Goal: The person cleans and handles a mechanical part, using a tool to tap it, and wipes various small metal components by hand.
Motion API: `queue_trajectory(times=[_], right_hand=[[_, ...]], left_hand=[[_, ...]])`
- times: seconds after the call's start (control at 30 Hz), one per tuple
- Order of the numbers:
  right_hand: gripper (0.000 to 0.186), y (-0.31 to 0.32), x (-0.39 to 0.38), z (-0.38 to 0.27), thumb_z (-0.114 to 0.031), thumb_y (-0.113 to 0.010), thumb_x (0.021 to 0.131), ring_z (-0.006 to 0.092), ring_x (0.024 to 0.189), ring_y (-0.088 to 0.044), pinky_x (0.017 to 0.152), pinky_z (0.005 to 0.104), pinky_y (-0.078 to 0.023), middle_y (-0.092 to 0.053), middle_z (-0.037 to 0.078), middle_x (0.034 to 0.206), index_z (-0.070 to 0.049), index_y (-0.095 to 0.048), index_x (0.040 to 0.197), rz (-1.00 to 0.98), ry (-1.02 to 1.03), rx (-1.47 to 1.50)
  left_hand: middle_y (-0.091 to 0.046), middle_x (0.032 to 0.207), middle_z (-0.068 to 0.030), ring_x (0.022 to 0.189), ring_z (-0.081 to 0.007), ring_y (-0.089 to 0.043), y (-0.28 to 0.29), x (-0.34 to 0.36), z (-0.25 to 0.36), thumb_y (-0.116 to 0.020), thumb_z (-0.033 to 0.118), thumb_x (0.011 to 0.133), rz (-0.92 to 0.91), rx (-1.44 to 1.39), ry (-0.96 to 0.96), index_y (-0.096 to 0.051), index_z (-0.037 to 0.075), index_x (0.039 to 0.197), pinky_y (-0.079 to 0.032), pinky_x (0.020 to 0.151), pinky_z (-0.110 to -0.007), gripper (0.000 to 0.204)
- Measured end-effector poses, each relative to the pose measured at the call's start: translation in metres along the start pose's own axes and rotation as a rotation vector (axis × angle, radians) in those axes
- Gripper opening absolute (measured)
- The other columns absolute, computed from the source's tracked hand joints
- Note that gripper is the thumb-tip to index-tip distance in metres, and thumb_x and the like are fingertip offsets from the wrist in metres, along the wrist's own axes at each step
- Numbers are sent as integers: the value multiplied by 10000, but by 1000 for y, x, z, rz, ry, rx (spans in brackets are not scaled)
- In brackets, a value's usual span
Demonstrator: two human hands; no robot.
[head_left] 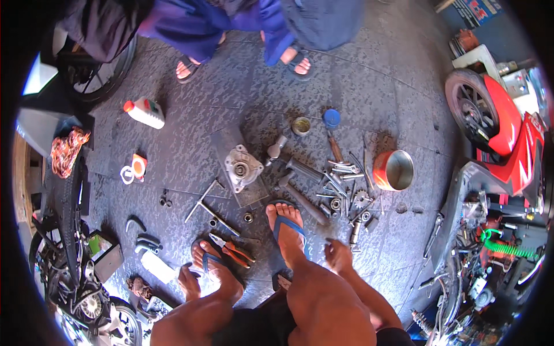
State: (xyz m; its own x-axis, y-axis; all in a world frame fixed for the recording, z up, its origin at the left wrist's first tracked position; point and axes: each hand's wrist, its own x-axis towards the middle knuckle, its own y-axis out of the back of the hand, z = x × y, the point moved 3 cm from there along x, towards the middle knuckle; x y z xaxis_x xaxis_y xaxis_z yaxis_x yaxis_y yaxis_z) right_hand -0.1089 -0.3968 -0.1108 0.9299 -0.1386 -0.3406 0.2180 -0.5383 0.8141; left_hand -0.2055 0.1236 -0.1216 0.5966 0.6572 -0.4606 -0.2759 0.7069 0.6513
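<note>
Right hand (pixel 339 255) hangs loosely open, empty, just below the bolt pile (pixel 346 199); left hand (pixel 188 281) open beside the pliers (pixel 232 249)

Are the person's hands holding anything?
No. The left hand and right hand both hang empty above the grey floor, near the orange-handled pliers.

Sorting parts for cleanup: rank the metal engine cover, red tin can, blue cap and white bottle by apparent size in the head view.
1. Metal engine cover
2. Red tin can and white bottle, look alike
3. Blue cap, farther off
</note>
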Motion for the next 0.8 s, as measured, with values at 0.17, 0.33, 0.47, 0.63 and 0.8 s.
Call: queue_trajectory(times=[0.17,0.33,0.47,0.63,0.8], right_hand=[[79,27,91,23,-92,-600,918,152,653,-604,582,284,-497,-628,71,764,-40,-659,924,195,-232,1153],[169,68,146,-32,-129,-572,937,278,659,-673,605,380,-525,-685,168,799,8,-667,960,262,184,124],[195,60,146,-60,-167,-581,949,270,673,-686,613,358,-519,-688,171,794,6,-669,970,147,179,179],[196,42,124,-48,-167,-581,963,244,709,-700,641,361,-532,-712,153,835,1,-680,989,119,133,144],[237,35,112,-16,-191,-564,961,252,744,-697,677,358,-532,-721,154,872,3,-684,1023,130,111,117]], left_hand=[[-639,616,-111,499,-177,-604,7,-13,-38,-429,316,1032,192,17,39,-675,-15,910,-476,532,-367,430],[-641,785,-173,687,-304,-627,6,-8,-1,-475,201,995,410,50,-58,-623,-11,961,-481,687,-450,260],[-626,867,-203,790,-362,-617,-25,9,21,-486,155,979,565,192,-317,-598,-11,984,-467,751,-477,200],[-573,961,-228,888,-411,-561,-44,36,43,-502,87,918,472,131,-342,-567,-8,1027,-438,811,-494,159],[-598,971,-214,934,-416,-576,-41,46,33,-555,76,882,510,87,-293,-593,9,1020,-444,835,-508,158]])
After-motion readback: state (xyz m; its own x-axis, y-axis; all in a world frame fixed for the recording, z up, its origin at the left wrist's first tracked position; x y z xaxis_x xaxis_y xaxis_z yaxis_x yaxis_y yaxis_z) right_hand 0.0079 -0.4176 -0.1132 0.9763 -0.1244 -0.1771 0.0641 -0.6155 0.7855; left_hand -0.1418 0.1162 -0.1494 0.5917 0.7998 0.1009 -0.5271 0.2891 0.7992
